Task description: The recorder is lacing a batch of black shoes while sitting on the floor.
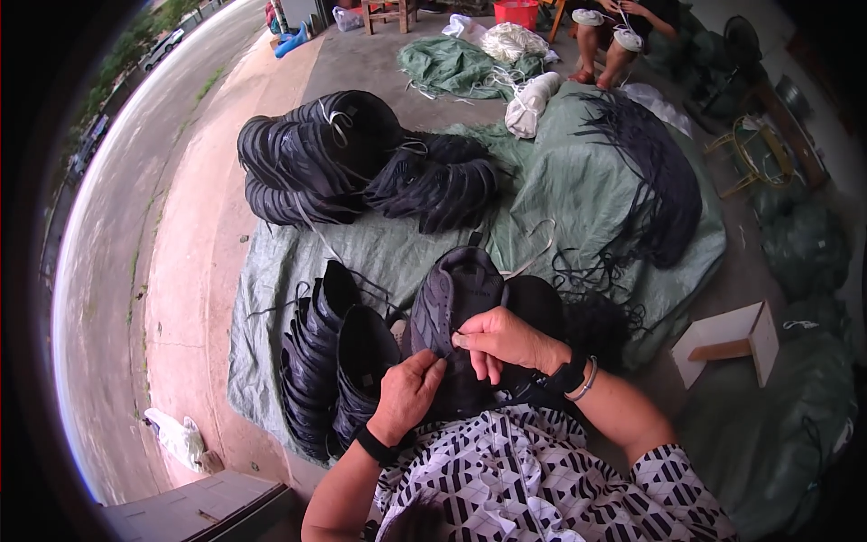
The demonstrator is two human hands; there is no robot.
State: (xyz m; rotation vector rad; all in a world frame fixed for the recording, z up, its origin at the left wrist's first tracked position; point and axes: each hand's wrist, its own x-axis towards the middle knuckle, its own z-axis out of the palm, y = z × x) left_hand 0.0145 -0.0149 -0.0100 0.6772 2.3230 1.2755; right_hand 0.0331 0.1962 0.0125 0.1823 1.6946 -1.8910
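Observation:
A dark grey shoe upper (432, 303) lies over my lap, its toe end pointing away from me. My left hand (408, 390) is closed at its lower left edge, thumb and forefinger pinched on the upper. My right hand (512, 341) is closed over the opening, thumb and forefinger pressed together by the eyelet row. Whatever sits between those right fingertips is too small to make out; the other fingers curl below. Close to my left arm stand nested shoe uppers (312, 361) in a row.
More bundled black uppers (316, 149) are piled beyond on a green woven sheet (262, 343). Dark laces (655, 172) drape over a green sack at right. A white open box (730, 343) lies right. Another person (614, 41) sits at the back. A grey cabinet (199, 506) stands lower left.

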